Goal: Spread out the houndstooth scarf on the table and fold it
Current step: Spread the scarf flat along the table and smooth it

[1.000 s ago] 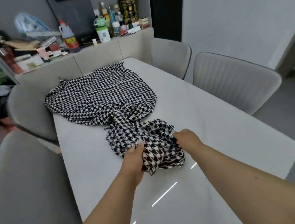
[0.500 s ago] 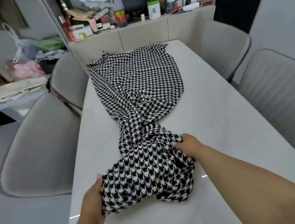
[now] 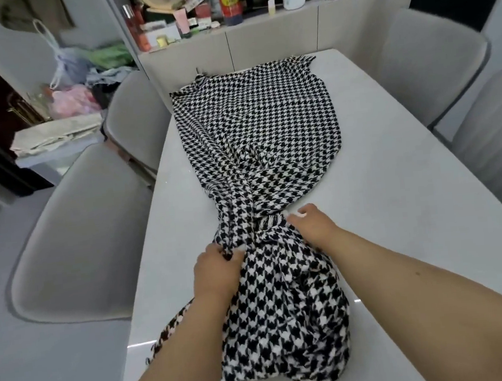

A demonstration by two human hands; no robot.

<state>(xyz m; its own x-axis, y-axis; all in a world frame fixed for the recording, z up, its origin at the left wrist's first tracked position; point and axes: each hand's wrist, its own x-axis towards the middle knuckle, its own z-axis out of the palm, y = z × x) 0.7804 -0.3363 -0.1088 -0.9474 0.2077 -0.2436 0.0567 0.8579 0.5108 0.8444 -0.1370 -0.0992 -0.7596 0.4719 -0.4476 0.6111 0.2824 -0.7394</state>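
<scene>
White table (image 3: 394,177), houndstooth scarf (image 3: 255,120) bunched between hands, left hand (image 3: 217,272) gripping, right hand (image 3: 310,224) pinching it

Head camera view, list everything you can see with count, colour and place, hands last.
houndstooth scarf: one, black and white, far half flat, near half bunched on the table
table: one, pale grey, centre
chairs: four, light grey, two on each side
sideboard: one, beige, beyond the table, crowded with bottles and boxes
bags: several, pink and pale, on the left
left hand: grips the scarf's bunched middle
right hand: fingers at the gathered waist; grip unclear
</scene>
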